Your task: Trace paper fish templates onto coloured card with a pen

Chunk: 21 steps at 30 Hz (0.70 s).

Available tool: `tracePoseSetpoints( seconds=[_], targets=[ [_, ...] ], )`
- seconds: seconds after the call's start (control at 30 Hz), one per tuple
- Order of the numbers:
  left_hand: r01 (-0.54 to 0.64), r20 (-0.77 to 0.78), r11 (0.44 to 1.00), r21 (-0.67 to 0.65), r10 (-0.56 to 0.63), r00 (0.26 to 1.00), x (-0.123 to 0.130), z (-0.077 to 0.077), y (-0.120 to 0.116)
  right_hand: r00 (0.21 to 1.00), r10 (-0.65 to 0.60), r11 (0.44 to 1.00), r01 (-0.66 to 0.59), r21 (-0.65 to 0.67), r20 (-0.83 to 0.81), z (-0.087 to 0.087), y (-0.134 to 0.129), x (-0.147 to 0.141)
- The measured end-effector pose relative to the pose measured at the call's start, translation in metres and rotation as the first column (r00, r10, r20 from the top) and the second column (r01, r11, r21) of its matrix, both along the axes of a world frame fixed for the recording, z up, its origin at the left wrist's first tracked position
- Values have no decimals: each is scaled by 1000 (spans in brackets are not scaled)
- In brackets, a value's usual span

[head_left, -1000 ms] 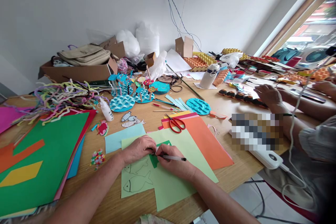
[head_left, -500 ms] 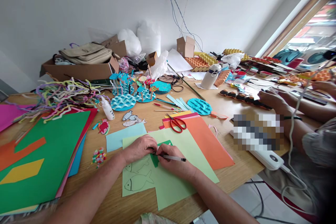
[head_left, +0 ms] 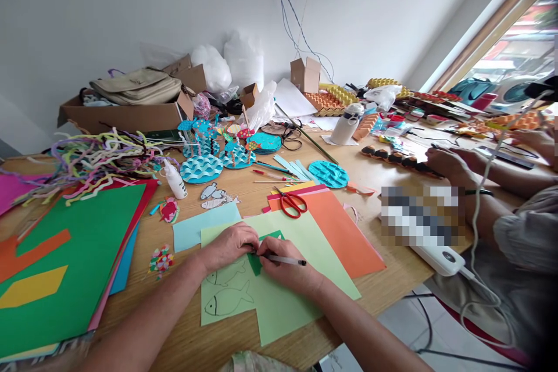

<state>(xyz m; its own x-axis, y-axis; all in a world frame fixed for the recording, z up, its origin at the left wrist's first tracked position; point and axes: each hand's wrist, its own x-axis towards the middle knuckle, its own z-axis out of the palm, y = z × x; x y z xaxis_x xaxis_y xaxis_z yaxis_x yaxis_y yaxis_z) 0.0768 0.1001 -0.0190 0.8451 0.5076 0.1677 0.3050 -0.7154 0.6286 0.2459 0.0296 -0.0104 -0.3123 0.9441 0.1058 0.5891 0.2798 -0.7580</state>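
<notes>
One wooden tabletop [head_left: 185, 331] is spread with craft materials. At its far left, one long cardboard box [head_left: 122, 119] is topped by one beige bag [head_left: 135, 86]. On the near left, one large green sheet [head_left: 87, 250] is laid over red, pink and blue ones. Light green paper [head_left: 283, 314] is placed at near centre, overlapped onto one orange sheet [head_left: 335, 232] on the right and one light blue sheet [head_left: 196, 226] on the left.

Two hands are set over the light green paper. The left hand [head_left: 231, 244] is curled at the left edge of the dark green piece; whether anything is pinched in its grip cannot be told. The grip of the right hand [head_left: 283, 267] is closed around one pen [head_left: 285, 259], its clear barrel slanted to the right. Two fish outlines [head_left: 229, 302] are drawn at the left, the farther one partly covered by the left hand.

Beyond the orange sheet, one turquoise disc [head_left: 328, 174] is seen lying alone. One pair of red-handled scissors [head_left: 288, 196] is rested on the papers' far edge. One dark green piece [head_left: 254, 266] is partly hidden beneath both hands. Farther left, one white glue bottle [head_left: 176, 182] is stood tilted.
</notes>
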Motion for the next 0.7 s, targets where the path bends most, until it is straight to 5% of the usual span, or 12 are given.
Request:
tracePoseSetpoints(
  seconds=[0.7],
  targets=[
    [10,-8,1000,4,-10,1000,0,6,-2,1000,-19,998,18,-53,-12,6,-4,13]
  ],
)
